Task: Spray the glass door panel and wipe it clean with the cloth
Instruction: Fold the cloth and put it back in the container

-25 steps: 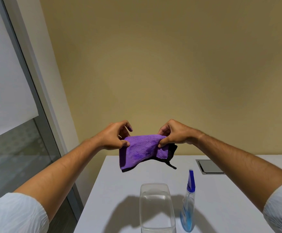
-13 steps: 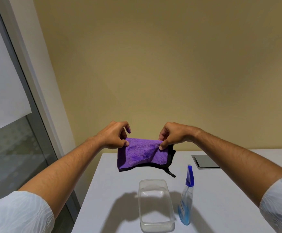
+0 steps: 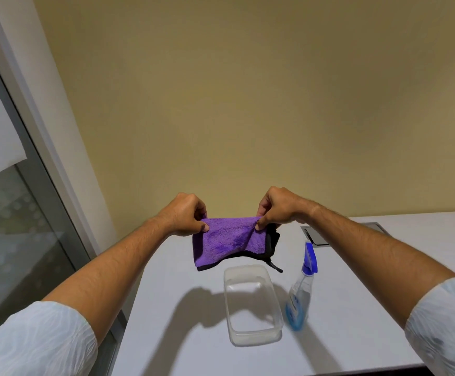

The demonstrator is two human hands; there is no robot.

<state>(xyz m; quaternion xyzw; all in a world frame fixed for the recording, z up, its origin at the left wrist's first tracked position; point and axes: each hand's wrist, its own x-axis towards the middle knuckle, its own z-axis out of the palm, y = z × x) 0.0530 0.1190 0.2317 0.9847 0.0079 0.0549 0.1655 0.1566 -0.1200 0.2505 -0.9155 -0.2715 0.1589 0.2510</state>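
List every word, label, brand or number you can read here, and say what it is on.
No text can be read in this view.
spray bottle: a blue label low on its side, too blurred to read.
purple cloth, clear plastic container, white table, glass door panel: no print visible.

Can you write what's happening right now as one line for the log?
both hands: left hand and right hand hold purple cloth above table | spray bottle: standing untouched | glass door panel: not yet sprayed
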